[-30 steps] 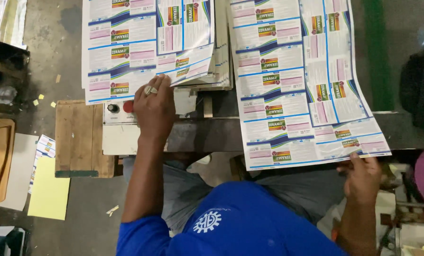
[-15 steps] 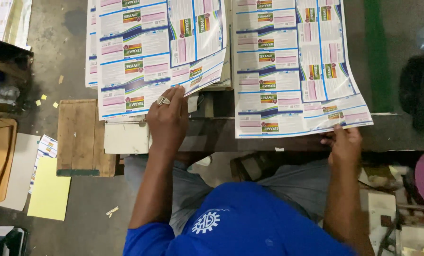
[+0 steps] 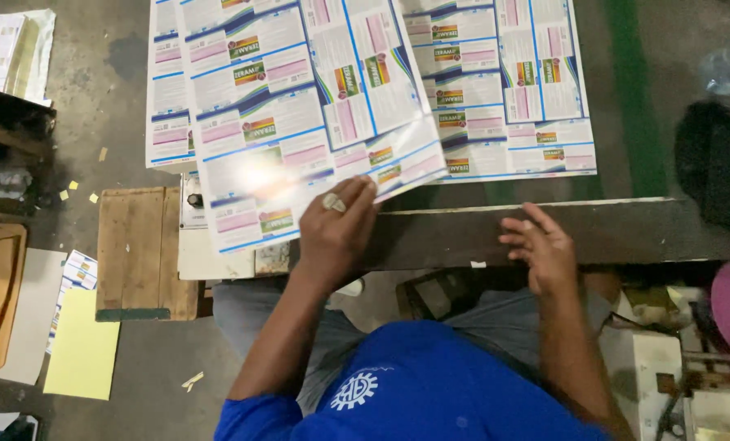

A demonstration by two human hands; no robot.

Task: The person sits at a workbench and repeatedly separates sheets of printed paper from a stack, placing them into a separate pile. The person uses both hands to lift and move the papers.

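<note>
Where it bends, glossy printed sheet, glare-streaked, under left hand.

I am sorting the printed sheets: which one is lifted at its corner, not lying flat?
The glossy printed sheet on the left, which the left hand grips at its lower corner; the right-hand sheet lies flat, untouched.

Grey concrete floor; green stripe; wooden stool.

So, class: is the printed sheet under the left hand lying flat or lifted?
Lifted: the printed sheet curls up and overlaps the neighbouring sheet, left hand at its edge.
</note>
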